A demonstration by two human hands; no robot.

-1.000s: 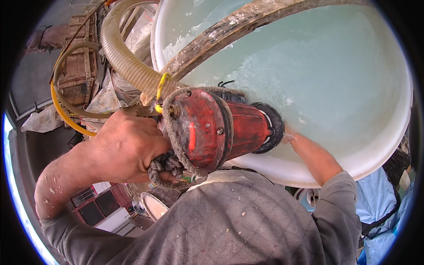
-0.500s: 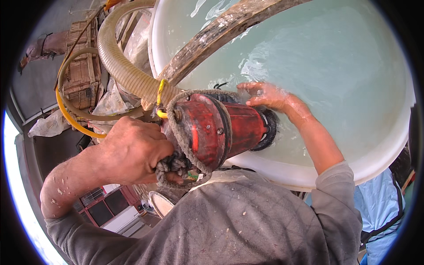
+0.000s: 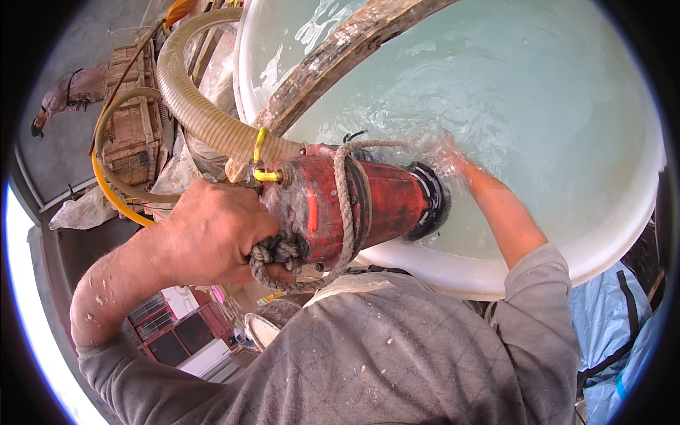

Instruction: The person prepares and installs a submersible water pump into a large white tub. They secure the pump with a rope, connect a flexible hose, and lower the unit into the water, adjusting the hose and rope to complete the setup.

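Observation:
A red submersible pump (image 3: 382,198) with a black ring at its base lies tilted over the near rim of a large white tub (image 3: 482,283). My left hand (image 3: 219,230) is closed at the pump's top end, on the knotted grey rope (image 3: 343,191) tied there. The rope loops across the pump's body and runs out toward the water. Past the base of the pump, my right hand (image 3: 450,152) dips into the cloudy water (image 3: 552,120); splashing and blur hide its fingers. A yellow shackle-like loop (image 3: 261,159) sits at the pump's upper side.
A thick ribbed hose (image 3: 191,99) curves away from the pump at far left. A weathered wooden beam (image 3: 333,60) crosses the tub. Wooden boards (image 3: 134,106) and a yellow hose (image 3: 113,191) lie left, with another person (image 3: 74,92) beyond. Blue sheeting (image 3: 609,319) hangs at right.
My right hand has moved from beside the pump down into the water, splashing it. The rope loop has shifted right along the pump body. My left hand keeps its grip.

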